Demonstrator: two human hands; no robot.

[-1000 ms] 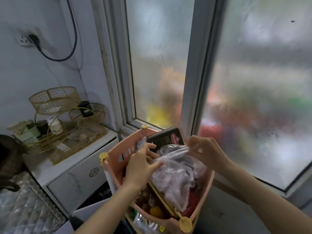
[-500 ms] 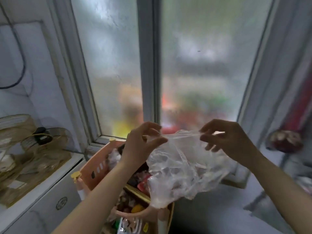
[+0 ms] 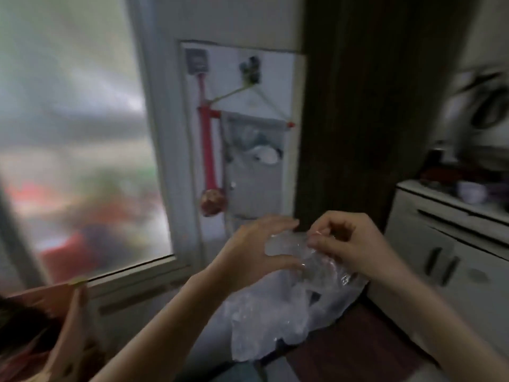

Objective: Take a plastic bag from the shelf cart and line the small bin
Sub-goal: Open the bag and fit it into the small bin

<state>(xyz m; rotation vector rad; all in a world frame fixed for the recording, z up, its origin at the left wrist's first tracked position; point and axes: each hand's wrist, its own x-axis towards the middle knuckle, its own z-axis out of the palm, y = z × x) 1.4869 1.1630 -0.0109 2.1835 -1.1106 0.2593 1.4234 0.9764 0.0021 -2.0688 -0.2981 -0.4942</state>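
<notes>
one head-worn wide-angle cam, looking forward and down, real close on both hands at chest height, frosted window (image 3: 74, 150) off to the left, white cabinet (image 3: 451, 255) on the right, motion-blurred

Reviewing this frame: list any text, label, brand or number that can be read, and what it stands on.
None can be read.
Plastic bag held in both hands: no print shows.
Grey square on the wall panel: too blurred to tell whether it bears text.
White cabinet: a blurred round mark, unreadable.
</notes>
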